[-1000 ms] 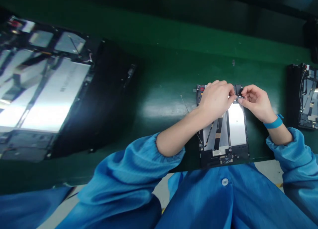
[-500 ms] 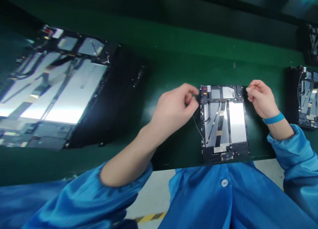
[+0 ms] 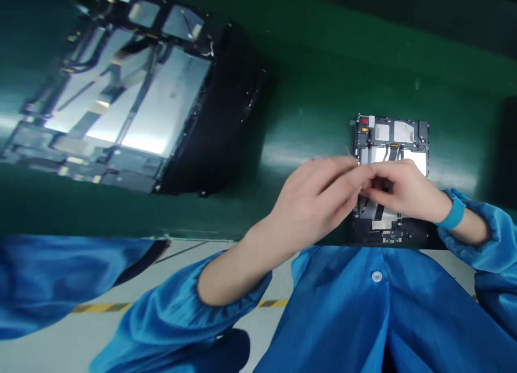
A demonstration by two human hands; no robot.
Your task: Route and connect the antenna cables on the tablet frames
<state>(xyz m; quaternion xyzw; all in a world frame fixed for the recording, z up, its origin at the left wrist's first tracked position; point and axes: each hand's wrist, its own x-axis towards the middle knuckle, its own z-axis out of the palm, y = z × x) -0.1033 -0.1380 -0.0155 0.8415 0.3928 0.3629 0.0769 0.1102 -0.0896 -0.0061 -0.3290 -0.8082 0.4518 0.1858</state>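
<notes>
An opened tablet (image 3: 383, 220) with its inside facing up lies near the table's front edge. Flat dark ribbon cables cross its silvery inner panels. My left hand (image 3: 319, 198) reaches over its left edge, fingers drawn together. My right hand (image 3: 412, 187) comes across from the right, thumb and forefinger pinched. The fingertips of both hands meet above the tablet's left side. Whatever is between them is too small or hidden to make out. My fingers cover the middle of the tablet.
To the left stands a stack of similar opened tablets (image 3: 173, 92). Part of a dark stack (image 3: 509, 152) shows at the right edge. A person's blue sleeve (image 3: 60, 281) is at the lower left. The green table (image 3: 307, 103) ends just before my lap.
Both hands have come together over the tablet's left side; the right hand moved left from beyond the tablet's right edge. A thin cable seen by my left hand is now hidden. The view has shifted.
</notes>
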